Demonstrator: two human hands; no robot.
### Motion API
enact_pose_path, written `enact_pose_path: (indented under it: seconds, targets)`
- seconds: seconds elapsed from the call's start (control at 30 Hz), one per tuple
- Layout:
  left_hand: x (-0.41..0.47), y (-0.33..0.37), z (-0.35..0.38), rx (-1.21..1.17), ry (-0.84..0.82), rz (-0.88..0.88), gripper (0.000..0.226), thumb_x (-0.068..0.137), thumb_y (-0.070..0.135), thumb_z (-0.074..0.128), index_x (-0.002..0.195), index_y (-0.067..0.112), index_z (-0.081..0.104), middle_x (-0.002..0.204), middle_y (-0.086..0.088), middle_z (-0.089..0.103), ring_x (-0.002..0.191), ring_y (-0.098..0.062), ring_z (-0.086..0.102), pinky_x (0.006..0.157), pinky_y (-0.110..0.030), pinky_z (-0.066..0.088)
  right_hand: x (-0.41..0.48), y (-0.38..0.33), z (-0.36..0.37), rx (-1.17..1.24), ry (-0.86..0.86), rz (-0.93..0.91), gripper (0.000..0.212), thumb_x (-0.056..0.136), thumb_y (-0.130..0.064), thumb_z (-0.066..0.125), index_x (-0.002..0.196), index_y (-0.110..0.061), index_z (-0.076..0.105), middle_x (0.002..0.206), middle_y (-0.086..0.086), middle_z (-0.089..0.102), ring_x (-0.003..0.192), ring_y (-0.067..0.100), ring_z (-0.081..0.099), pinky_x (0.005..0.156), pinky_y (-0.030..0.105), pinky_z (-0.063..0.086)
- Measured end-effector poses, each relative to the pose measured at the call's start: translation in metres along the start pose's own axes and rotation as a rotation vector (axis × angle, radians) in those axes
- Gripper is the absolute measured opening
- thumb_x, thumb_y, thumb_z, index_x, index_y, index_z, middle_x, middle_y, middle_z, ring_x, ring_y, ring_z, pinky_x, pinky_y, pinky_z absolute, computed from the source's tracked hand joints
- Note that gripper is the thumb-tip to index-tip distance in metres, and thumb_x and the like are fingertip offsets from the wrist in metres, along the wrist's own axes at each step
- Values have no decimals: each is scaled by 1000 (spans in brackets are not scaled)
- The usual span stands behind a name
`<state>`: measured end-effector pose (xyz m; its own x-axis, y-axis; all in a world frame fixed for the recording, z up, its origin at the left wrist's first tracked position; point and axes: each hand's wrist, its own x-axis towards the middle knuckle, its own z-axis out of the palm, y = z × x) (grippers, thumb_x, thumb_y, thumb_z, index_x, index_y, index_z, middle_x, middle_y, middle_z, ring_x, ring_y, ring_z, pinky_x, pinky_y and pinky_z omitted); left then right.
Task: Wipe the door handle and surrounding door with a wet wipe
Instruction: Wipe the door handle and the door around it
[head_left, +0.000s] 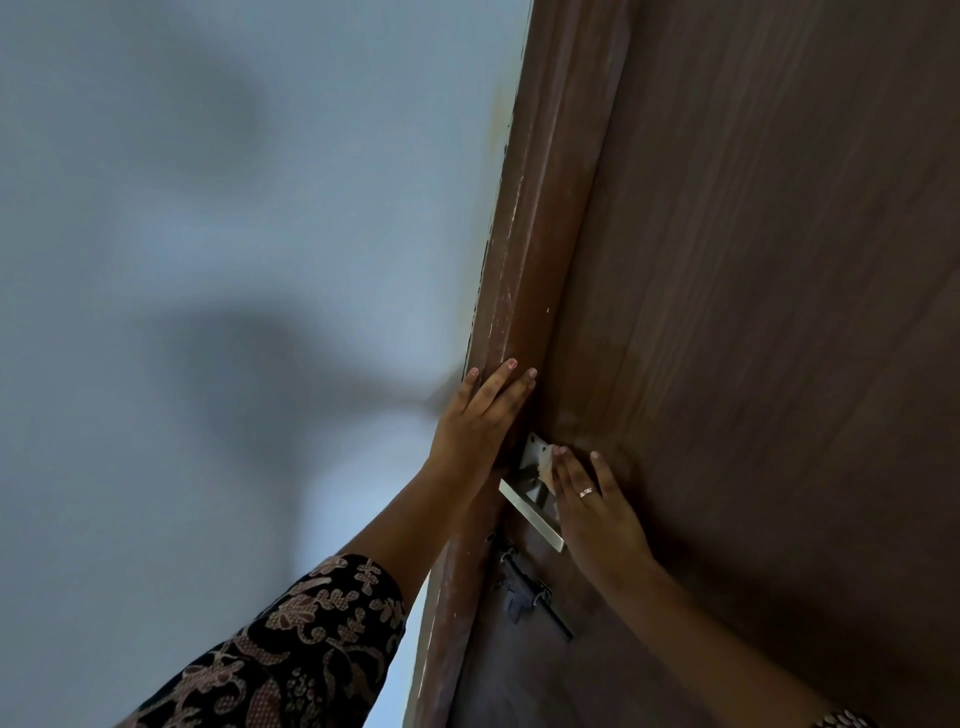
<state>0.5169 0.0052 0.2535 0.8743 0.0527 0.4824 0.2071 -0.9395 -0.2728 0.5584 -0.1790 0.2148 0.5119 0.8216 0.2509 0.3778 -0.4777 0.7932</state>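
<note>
The brown wooden door (753, 312) fills the right side of the head view. Its silver metal handle (530, 512) sits low in the middle, fixed to a small plate. My right hand (597, 512) lies flat against the door just right of the handle and presses a small white wet wipe (546, 462) onto the plate's upper end. A ring shows on one finger. My left hand (480, 415) rests flat on the brown door frame (524, 270), fingers stretched upward and holding nothing.
A dark metal latch bolt (530, 592) is mounted on the door just below the handle. A pale blue-grey wall (234, 234) with soft shadows covers the left side. My patterned left sleeve (291, 649) is at the bottom.
</note>
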Motion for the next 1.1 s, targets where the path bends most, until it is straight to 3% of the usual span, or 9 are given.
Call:
enact_pose_path:
  seconds: [0.2, 0.3, 0.37, 0.47, 0.63, 0.83, 0.97, 1.03, 1.1]
  targets:
    - [-3, -1, -2, 66, 21, 30, 74, 99, 15, 39, 152, 11, -13, 162, -3, -14, 148, -27, -13, 120, -45, -1, -5, 9, -3, 233, -53, -141, 38, 93, -27, 45, 127, -14, 56, 139, 4, 52, 136, 22, 36, 113, 47, 20]
    - [-5, -6, -3, 80, 35, 75, 76, 96, 16, 42, 152, 9, -9, 162, -6, -10, 149, -24, -10, 119, -42, -5, -6, 11, -17, 396, -24, 3, 29, 89, -22, 50, 116, -21, 63, 108, -2, 70, 113, 20, 55, 93, 35, 44]
    - [-4, -14, -6, 84, 62, 95, 77, 94, 16, 43, 152, 10, -7, 162, -6, -9, 149, -23, -8, 117, -42, -9, -3, 8, -24, 613, 30, 136, 35, 88, -18, 55, 122, -23, 59, 97, -1, 73, 103, 22, 59, 78, 32, 50]
    - [0, -24, -9, 149, 66, 112, 84, 93, 26, 48, 153, 10, -9, 162, -5, -13, 149, -21, -11, 114, -47, -15, 9, -11, -34, 895, -8, 214, 39, 92, -23, 51, 130, -28, 46, 105, 3, 68, 99, 22, 62, 69, 32, 51]
    - [3, -25, -8, 205, 20, 136, 94, 91, 39, 54, 152, 11, -11, 162, -7, -12, 149, -24, -12, 115, -50, -9, 25, -51, -27, 726, -92, 203, 43, 94, -12, 47, 132, -24, 31, 115, 11, 59, 94, 26, 61, 66, 34, 48]
    - [5, -24, -6, 225, 12, 141, 90, 92, 37, 51, 152, 12, -12, 161, -6, -14, 148, -26, -13, 116, -52, -6, 49, -51, -26, 761, -124, 204, 38, 96, -12, 43, 130, -30, 39, 110, 12, 59, 92, 28, 64, 61, 31, 44]
    - [4, -23, -5, 210, 30, 141, 88, 91, 30, 49, 152, 12, -10, 162, -5, -13, 148, -26, -12, 115, -51, -11, 49, -33, -16, 1154, -262, 134, 22, 97, -18, 48, 118, -25, 47, 107, 7, 64, 85, 21, 61, 62, 28, 43]
    - [4, -22, -4, 209, 19, 143, 89, 90, 32, 50, 153, 13, -10, 162, -5, -12, 149, -26, -12, 114, -52, -11, 43, -25, -11, 1444, -386, 147, 14, 98, -20, 48, 109, -27, 50, 84, 2, 59, 63, 13, 55, 45, 21, 44]
    - [5, -23, -4, 208, 23, 144, 91, 89, 35, 53, 153, 14, -9, 162, -4, -12, 149, -26, -11, 113, -52, -14, 34, -21, -8, 1532, -416, 167, 14, 98, -19, 47, 107, -29, 51, 69, -3, 51, 52, 8, 51, 36, 16, 39]
